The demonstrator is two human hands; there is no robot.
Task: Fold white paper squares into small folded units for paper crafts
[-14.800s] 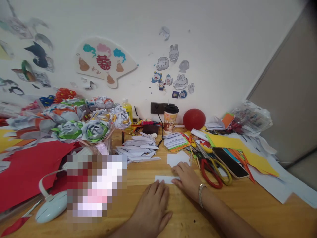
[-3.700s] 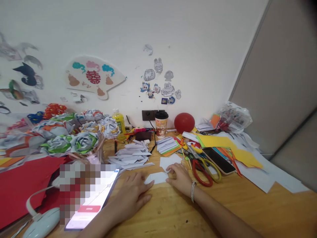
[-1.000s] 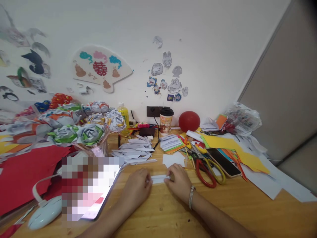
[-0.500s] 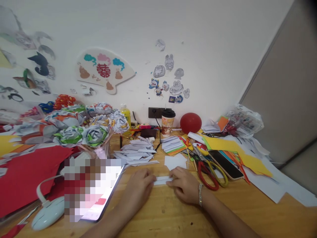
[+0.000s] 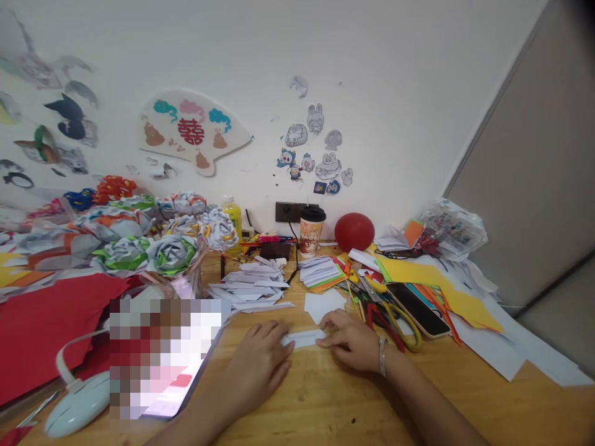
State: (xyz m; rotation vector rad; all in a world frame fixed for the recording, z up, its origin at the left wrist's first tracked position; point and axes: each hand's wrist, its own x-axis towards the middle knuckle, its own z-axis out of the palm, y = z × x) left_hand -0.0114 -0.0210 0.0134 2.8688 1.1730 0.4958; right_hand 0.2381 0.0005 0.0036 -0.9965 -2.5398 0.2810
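Observation:
A narrow folded strip of white paper lies on the wooden desk between my hands. My left hand rests on the desk with its fingers stretched flat and its fingertips pressing the strip's left end. My right hand, with a bracelet at the wrist, has its fingers curled and pinches the strip's right end. Just behind the strip lies a loose white sheet.
A heap of folded white strips and a stack of paper squares sit behind. Scissors and a dark phone lie to the right among coloured paper. A lit phone, paper roses, a cup and a red ball stand around.
Over the last second my hands stayed on the strip. My left fingers have gone from curled to flat on its left end, and my right hand has shifted slightly right along it.

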